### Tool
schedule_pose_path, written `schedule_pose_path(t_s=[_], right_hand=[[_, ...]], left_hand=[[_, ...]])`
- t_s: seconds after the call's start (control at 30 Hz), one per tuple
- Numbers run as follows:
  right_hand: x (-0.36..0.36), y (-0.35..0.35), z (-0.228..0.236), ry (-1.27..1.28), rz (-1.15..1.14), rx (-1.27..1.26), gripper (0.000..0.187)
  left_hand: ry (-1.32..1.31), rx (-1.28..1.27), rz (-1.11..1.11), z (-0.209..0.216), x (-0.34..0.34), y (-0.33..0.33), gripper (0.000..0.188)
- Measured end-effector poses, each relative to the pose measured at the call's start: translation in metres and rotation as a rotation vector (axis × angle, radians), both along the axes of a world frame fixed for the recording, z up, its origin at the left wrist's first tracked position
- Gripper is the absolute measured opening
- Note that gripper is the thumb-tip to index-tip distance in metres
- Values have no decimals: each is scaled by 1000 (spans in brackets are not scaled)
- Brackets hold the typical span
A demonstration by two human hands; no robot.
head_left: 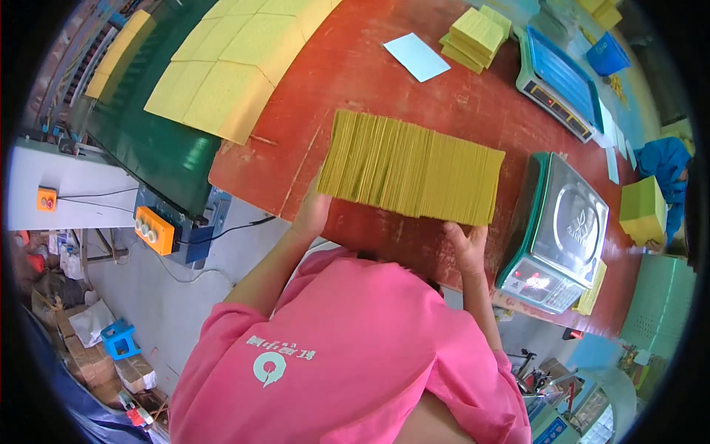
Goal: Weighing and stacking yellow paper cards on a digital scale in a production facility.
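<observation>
A long stack of yellow paper sheets, pressed together with the edges facing up, spans the space between my hands over the red table. My left hand grips its left end from below, most of the fingers hidden behind the paper. At the lower right corner, my right hand holds the other end, its thumb against the near edge and its other fingers partly hidden. To the right of the stack stands a green-framed weighing scale with a bare metal pan.
Left lies a green conveyor belt carrying yellow sheets. Farther back are a pale sheet, stacked yellow paper and a scale with a blue tray. At right, a person in blue is beside a yellow block.
</observation>
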State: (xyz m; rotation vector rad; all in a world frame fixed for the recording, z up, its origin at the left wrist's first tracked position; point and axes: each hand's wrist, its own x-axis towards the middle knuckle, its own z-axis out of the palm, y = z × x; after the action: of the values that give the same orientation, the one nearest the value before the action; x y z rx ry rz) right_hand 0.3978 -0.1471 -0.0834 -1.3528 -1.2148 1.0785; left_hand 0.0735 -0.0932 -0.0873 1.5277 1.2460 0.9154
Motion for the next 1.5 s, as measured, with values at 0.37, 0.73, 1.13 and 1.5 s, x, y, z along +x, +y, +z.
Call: schedule_pose_path(t_s=[0.37, 0.73, 1.13, 1.5], right_hand=[[1, 20, 18, -24, 9, 181, 113], [-18, 36, 25, 93, 17, 146, 78], [1, 35, -4, 9, 53, 48, 101], [2, 29, -6, -17, 19, 7, 98]], left_hand=[[-761, -184, 213, -32, 1, 14, 53], [-814, -107, 143, -14, 44, 19, 52], [-518, -231, 93, -51, 9, 27, 51], [-640, -169, 152, -33, 11, 24, 51]])
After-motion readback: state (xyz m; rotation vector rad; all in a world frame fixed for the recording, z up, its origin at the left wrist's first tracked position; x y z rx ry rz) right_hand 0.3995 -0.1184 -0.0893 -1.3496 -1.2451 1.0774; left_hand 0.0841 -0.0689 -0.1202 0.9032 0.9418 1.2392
